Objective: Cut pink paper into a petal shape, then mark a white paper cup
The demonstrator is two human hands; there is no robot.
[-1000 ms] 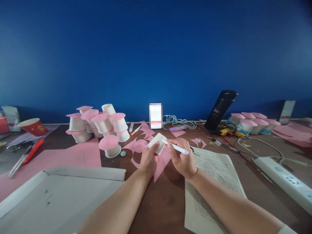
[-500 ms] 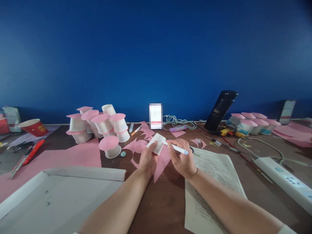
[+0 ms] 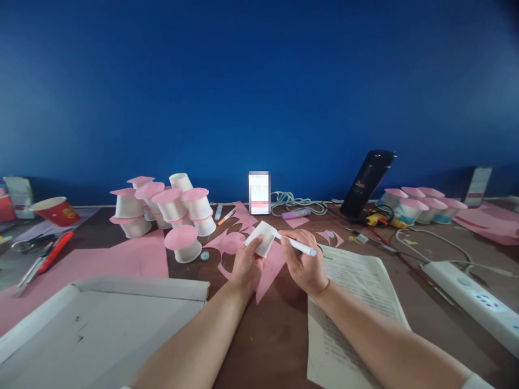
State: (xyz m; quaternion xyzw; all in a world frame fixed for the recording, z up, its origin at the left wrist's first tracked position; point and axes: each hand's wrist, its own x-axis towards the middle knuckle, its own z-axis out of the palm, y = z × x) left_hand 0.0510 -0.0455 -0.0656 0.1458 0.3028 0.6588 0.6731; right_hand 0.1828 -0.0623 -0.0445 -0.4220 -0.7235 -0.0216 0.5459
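My left hand (image 3: 248, 266) is closed around a small white paper cup (image 3: 260, 237), which is tilted, with the thumb on its near side. A white marker (image 3: 299, 246) with a pale blue end is pinched in my right hand (image 3: 307, 266). Its tip points left, at or very near the cup's side; I cannot tell whether it touches. Below and behind the hands lie pink paper scraps (image 3: 271, 272). To the left stands a white cup topped with a pink disc (image 3: 181, 237), and a small teal ring (image 3: 205, 255) lies beside it.
Stacked white cups with pink tops (image 3: 168, 202) stand at left, near a red cup (image 3: 57, 210), a utility knife (image 3: 52, 254) and a white box lid (image 3: 141, 289). At right are a printed sheet (image 3: 365, 281), a black bottle (image 3: 367, 183), a power strip (image 3: 474, 294) and more cups (image 3: 432, 210).
My right hand and the marker have shifted very slightly to the right. The cup stays in my left hand in nearly the same place.
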